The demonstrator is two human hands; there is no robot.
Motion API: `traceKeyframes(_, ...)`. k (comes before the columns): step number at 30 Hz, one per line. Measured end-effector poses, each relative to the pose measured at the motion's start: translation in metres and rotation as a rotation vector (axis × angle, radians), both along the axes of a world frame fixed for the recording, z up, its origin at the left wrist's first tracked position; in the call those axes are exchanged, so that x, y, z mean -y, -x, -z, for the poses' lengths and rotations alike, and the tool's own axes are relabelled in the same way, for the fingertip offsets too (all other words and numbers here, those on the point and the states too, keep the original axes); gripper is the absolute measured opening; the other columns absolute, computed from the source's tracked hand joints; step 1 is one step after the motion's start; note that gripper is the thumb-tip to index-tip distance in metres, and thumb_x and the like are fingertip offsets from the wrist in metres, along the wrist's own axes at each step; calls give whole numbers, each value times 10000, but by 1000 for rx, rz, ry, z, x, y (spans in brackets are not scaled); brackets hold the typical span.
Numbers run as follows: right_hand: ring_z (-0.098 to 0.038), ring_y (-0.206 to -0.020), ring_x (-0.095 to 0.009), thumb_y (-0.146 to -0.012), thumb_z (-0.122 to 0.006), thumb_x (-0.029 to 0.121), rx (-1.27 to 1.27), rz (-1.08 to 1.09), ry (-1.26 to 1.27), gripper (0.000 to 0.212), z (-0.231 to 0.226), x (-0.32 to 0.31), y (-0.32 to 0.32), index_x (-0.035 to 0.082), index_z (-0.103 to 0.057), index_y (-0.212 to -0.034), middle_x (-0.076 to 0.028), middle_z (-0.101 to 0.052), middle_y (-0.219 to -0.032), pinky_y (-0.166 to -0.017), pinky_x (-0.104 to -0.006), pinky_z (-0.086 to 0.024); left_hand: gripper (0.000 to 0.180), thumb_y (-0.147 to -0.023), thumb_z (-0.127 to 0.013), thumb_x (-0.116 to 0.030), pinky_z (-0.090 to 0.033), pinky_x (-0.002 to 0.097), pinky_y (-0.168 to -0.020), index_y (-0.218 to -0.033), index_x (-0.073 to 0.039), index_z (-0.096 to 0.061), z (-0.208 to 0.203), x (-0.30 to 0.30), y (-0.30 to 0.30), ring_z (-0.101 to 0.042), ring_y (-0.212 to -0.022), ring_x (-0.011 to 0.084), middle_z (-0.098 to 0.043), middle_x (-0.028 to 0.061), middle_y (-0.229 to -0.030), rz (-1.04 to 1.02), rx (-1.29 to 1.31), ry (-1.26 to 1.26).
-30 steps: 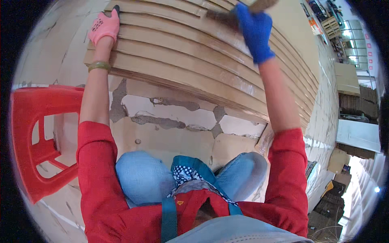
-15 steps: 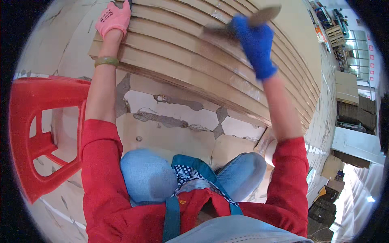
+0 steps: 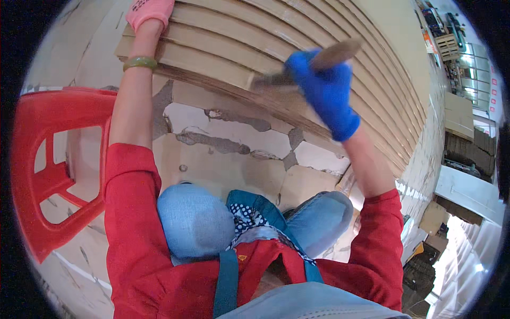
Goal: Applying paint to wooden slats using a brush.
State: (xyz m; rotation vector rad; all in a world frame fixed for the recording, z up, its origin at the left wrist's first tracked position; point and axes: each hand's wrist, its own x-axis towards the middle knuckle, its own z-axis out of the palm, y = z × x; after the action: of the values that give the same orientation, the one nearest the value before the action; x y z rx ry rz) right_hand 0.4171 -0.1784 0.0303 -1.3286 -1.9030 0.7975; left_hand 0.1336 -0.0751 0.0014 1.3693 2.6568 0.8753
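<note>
Overlapping flat cardboard sheets (image 3: 212,42) lie in front of me, fanned out so their edges form long parallel strips. My right hand (image 3: 326,95), in a blue glove, is closed around the wooden handle of a brush (image 3: 340,53). The brush's head is smeared by motion and is over the nearest strips, close to the stack's near edge. At the top left, my left hand (image 3: 151,11), in a pink glove, rests at the left end of the sheets. Its fingers are cut off by the picture's upper edge.
A red plastic stool (image 3: 64,98) stands on the left. Under the stack's near edge, the tiled floor (image 3: 212,122) shows broken grey patches. My bent knees (image 3: 196,220) are just below the stack. Far right, flat cardboard (image 3: 458,114) and a wooden crate (image 3: 447,47) stand against other goods.
My right hand has moved nearer and slightly left with the brush, from the middle strips to the near edge. The left hand sits higher in the picture, its fingers now out of sight.
</note>
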Motion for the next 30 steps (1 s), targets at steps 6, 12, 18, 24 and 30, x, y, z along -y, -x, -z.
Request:
traceKeyframes(6,-559,-579,-269,-697,-617,295,350,23,-468,202,3,-18,7,102,-581,-651,-110,-569,-628,-520,-346,-440,602,-800,-376,-504,-349,408,-891,-1162,-28,-438,6,-5,0,-464,-1044,331,-502,191,-1115,15,-53,-39)
traceKeyframes(12,-518,-480,-91,-732,-614,128,33,-54,-160,135,9,22,10,37,-566,-645,-8,-541,-529,-471,-262,-429,606,-800,-372,-512,-356,408,-885,-1167,-33,-434,1,4,0,-468,-1042,331,-506,188,-1110,-26,-37,11)
traceKeyframes(18,-548,-477,-254,-749,-544,339,287,267,-362,361,-13,-66,-6,35,-552,-556,-131,-547,-517,-458,-351,-407,720,-766,-319,-577,-320,396,-926,-1234,-32,-372,43,-28,10,-428,-1106,329,-448,191,-1195,23,-7,28)
traceKeyframes(24,-571,-560,-277,-693,-563,423,363,-179,106,385,-9,-13,-37,44,-615,-654,-158,-586,-635,-532,-355,-443,727,-760,-346,-586,-329,388,-914,-1202,-12,-407,27,-24,24,-434,-1104,316,-454,199,-1185,41,-49,-7)
traceKeyframes(30,-472,-470,-108,-734,-601,295,23,93,-122,319,-66,-119,-85,0,-562,-617,-25,-518,-523,-450,-276,-391,728,-761,-352,-588,-324,392,-920,-1207,-15,-402,48,-47,14,-426,-1110,322,-453,195,-1188,76,8,-31)
